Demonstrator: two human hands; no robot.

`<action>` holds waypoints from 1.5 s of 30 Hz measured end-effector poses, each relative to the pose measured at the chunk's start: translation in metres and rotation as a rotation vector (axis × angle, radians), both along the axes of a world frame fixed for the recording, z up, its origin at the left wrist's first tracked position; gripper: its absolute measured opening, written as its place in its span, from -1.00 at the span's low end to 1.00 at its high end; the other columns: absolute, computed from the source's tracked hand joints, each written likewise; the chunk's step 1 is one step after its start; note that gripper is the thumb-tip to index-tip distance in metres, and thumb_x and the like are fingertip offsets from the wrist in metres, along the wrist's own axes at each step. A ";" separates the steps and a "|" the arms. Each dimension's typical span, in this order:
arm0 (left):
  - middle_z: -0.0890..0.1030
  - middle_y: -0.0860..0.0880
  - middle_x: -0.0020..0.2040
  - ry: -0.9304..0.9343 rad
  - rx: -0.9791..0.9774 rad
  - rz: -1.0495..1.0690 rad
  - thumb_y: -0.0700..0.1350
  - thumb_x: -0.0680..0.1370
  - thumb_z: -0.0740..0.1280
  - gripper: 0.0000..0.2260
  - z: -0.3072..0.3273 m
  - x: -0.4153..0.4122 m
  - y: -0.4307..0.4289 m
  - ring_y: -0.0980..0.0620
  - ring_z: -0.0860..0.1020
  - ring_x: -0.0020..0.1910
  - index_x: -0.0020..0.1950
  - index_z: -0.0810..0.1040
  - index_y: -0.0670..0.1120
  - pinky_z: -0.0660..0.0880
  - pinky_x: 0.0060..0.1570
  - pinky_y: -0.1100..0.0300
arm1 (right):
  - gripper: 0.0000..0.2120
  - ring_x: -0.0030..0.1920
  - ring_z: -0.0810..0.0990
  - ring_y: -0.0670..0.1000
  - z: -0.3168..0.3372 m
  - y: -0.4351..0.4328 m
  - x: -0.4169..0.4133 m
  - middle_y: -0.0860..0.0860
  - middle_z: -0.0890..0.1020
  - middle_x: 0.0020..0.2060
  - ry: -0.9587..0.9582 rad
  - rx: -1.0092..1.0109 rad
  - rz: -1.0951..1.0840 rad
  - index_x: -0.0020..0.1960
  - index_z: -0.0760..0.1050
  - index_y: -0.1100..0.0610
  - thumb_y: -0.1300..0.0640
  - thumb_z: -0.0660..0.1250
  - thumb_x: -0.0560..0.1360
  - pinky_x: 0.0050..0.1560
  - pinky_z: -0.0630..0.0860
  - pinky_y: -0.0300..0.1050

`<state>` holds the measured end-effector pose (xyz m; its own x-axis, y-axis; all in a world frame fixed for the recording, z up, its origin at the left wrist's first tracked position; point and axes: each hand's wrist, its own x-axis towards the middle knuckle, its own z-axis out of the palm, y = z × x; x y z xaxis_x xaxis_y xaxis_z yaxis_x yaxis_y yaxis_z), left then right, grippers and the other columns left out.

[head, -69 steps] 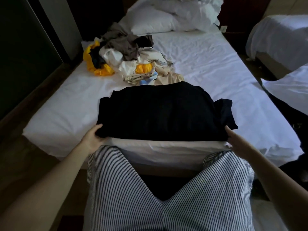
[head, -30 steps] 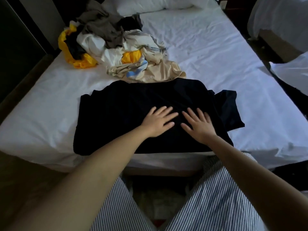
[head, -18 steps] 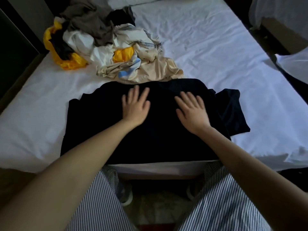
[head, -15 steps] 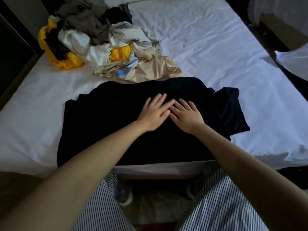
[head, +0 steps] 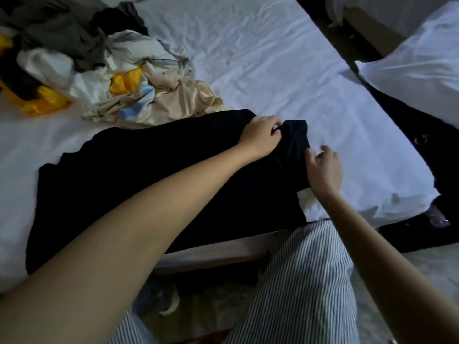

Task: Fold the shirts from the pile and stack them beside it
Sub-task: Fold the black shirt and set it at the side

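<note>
- The black shirt (head: 149, 155) lies flat at the near edge of the bed (head: 273, 65). Its body is spread out and one sleeve (head: 296, 142) sticks out on its right side.
- Half a second ago both palms lay flat, close together, on the middle of the black shirt, smoothing it. Now both have gone to that sleeve, and the view has swung right with them.
- The left hand (head: 262, 136) sits at the black shirt's far right corner. Its fingers are curled, with thumb and forefinger pinching the sleeve's upper edge.
- The right hand (head: 323, 167) is just beside the sleeve's near hem, fingers loosely bent and a little apart, holding nothing. Whether the tips touch the cloth cannot be told.
- Smoothing looks finished and the folding proper seems to be starting. The sleeve is likely to be turned in over the black shirt's body.
- The pile (head: 106, 78) of crumpled shirts lies just beyond the black shirt's far edge, its beige cloth touching or almost touching it. Much of the pile remains and no folded stack shows around the black shirt, so the task is judged to be at an early stage.
</note>
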<state>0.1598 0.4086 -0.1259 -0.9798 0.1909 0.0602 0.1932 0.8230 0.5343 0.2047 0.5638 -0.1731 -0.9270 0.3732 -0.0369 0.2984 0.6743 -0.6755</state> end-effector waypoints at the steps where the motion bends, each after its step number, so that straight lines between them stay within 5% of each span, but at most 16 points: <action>1: 0.49 -0.13 0.30 -0.075 -0.052 -0.011 -0.09 0.57 0.22 -0.65 0.003 -0.010 0.014 -0.14 0.37 0.34 0.35 0.42 -0.13 0.33 0.23 0.11 | -0.60 0.20 0.46 0.23 0.003 0.004 -0.004 0.22 0.53 0.15 -0.034 -0.016 0.045 0.21 0.43 0.26 -0.03 0.23 0.54 0.14 0.34 0.01; 5: 0.43 -0.15 0.34 -0.356 -0.304 0.030 0.02 0.53 0.29 -0.54 0.001 -0.048 0.043 -0.16 0.36 0.35 0.36 0.34 -0.14 0.26 0.29 0.05 | -0.61 0.08 0.56 0.18 0.006 0.010 -0.005 0.14 0.61 0.00 -0.148 -0.076 0.127 0.10 0.46 0.21 -0.09 0.32 0.48 0.00 0.41 -0.02; 8: 0.56 -0.09 0.14 -0.400 -0.177 0.019 -0.09 0.51 0.33 -0.66 0.003 -0.066 0.051 -0.08 0.52 0.17 0.24 0.50 -0.18 0.38 0.18 0.18 | -0.74 -0.03 0.58 0.20 0.000 0.016 0.003 0.13 0.60 -0.17 -0.131 -0.076 0.141 -0.11 0.47 0.18 -0.04 0.32 0.50 -0.17 0.36 -0.06; 12: 0.55 0.00 -0.18 -0.338 -0.031 -0.212 -0.13 0.53 0.36 -0.77 0.027 -0.068 0.070 0.12 0.49 -0.22 0.14 0.60 -0.21 0.35 -0.32 0.40 | -0.77 -0.03 0.52 0.26 0.002 0.018 0.026 0.21 0.58 -0.12 -0.015 -0.034 0.034 -0.08 0.37 0.21 0.03 0.22 0.58 -0.11 0.30 0.00; 16: 0.54 0.00 -0.16 -0.352 -0.057 -0.328 -0.19 0.51 0.36 -0.81 0.040 -0.069 0.076 0.16 0.47 -0.26 0.11 0.60 -0.18 0.36 -0.32 0.46 | -0.79 -0.01 0.51 0.28 -0.004 0.010 0.044 0.24 0.60 -0.09 0.009 -0.028 -0.033 -0.04 0.36 0.21 0.04 0.18 0.59 0.09 0.28 0.01; 21: 0.54 0.17 -0.37 -0.316 0.078 -0.382 -0.28 0.49 0.35 -0.87 0.065 -0.061 0.048 0.33 0.45 -0.44 -0.02 0.59 -0.09 0.37 -0.29 0.44 | -0.81 -0.11 0.55 0.24 0.007 0.004 0.046 0.10 0.56 -0.26 0.214 -0.185 -0.041 -0.06 0.45 0.23 0.08 0.28 0.55 -0.08 0.38 0.02; 25: 0.57 0.22 -0.37 -0.259 0.180 -0.405 -0.34 0.49 0.35 -0.79 0.083 -0.040 -0.004 0.39 0.47 -0.36 0.05 0.55 -0.07 0.37 -0.18 0.49 | -0.87 -0.25 0.54 0.15 0.028 -0.012 0.053 0.00 0.55 -0.38 0.532 0.107 0.165 -0.11 0.53 0.19 0.13 0.28 0.49 -0.02 0.27 -0.08; 28: 0.59 0.16 -0.21 -0.234 0.296 -0.384 -0.13 0.41 0.44 -0.82 0.073 -0.008 -0.063 0.38 0.50 -0.22 -0.04 0.64 0.10 0.39 -0.06 0.48 | -0.83 -0.30 0.55 0.11 0.030 -0.021 0.051 -0.01 0.59 -0.36 0.752 0.398 0.531 -0.12 0.60 0.14 0.12 0.25 0.43 -0.10 0.28 -0.06; 30: 0.61 0.24 -0.13 -0.243 0.250 -0.430 -0.01 0.33 0.38 -0.82 0.057 0.014 -0.099 0.35 0.53 -0.07 -0.19 0.64 0.29 0.37 0.05 0.47 | -0.79 -0.30 0.55 0.09 0.027 -0.029 0.051 -0.03 0.58 -0.37 0.707 0.506 0.809 -0.14 0.60 0.10 0.08 0.21 0.41 -0.13 0.26 -0.07; 33: 0.53 0.13 0.03 -0.275 -0.031 -0.347 -0.09 0.31 0.34 -0.79 0.029 0.035 -0.134 0.27 0.49 0.07 -0.20 0.63 0.23 0.27 0.18 0.37 | -0.68 -0.27 0.58 0.02 0.023 -0.041 0.055 -0.09 0.59 -0.36 0.500 0.507 1.079 -0.14 0.61 0.04 -0.12 0.17 0.41 -0.11 0.24 -0.14; 36: 0.51 0.02 0.13 0.006 -0.029 -0.216 0.06 0.28 0.23 -0.61 0.014 0.043 -0.138 0.08 0.45 0.16 0.00 0.66 -0.05 0.24 0.24 0.27 | -0.65 -0.13 0.62 0.03 0.029 -0.047 0.055 -0.04 0.65 -0.20 0.470 0.334 0.929 -0.02 0.62 0.09 -0.10 0.16 0.49 -0.02 0.27 -0.15; 40: 0.60 -0.12 0.15 0.216 -0.049 -0.250 0.00 0.38 0.15 -0.57 0.010 0.039 -0.089 -0.10 0.53 0.17 0.09 0.63 -0.16 0.33 0.25 0.18 | -0.57 0.18 0.56 0.16 0.019 -0.059 0.046 0.13 0.61 0.15 0.331 0.351 0.709 0.20 0.55 0.20 -0.01 0.07 0.55 0.19 0.32 -0.08; 42: 0.53 -0.12 0.29 0.221 -0.170 -0.362 0.00 0.47 0.10 -0.54 -0.004 0.036 -0.055 -0.07 0.46 0.29 0.26 0.55 -0.13 0.29 0.29 0.13 | -0.49 0.33 0.44 0.20 0.001 -0.064 0.051 0.16 0.50 0.30 0.152 0.423 0.724 0.33 0.45 0.20 -0.05 0.03 0.54 0.30 0.34 0.08; 45: 0.08 0.00 0.57 -0.014 -0.481 -0.368 0.08 0.65 -0.01 -0.54 -0.038 0.032 -0.026 0.08 0.03 0.53 0.55 0.12 0.02 -0.06 0.45 0.10 | -0.49 0.30 0.46 0.22 -0.024 -0.058 0.061 0.14 0.53 0.27 0.088 0.576 0.702 0.31 0.47 0.18 -0.06 0.01 0.53 0.26 0.39 0.18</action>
<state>0.1921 0.3831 -0.1642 -0.8445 0.5197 -0.1294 0.5064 0.8535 0.1233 0.2658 0.5057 -0.1971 -0.9388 -0.3388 0.0624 -0.3445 0.9215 -0.1794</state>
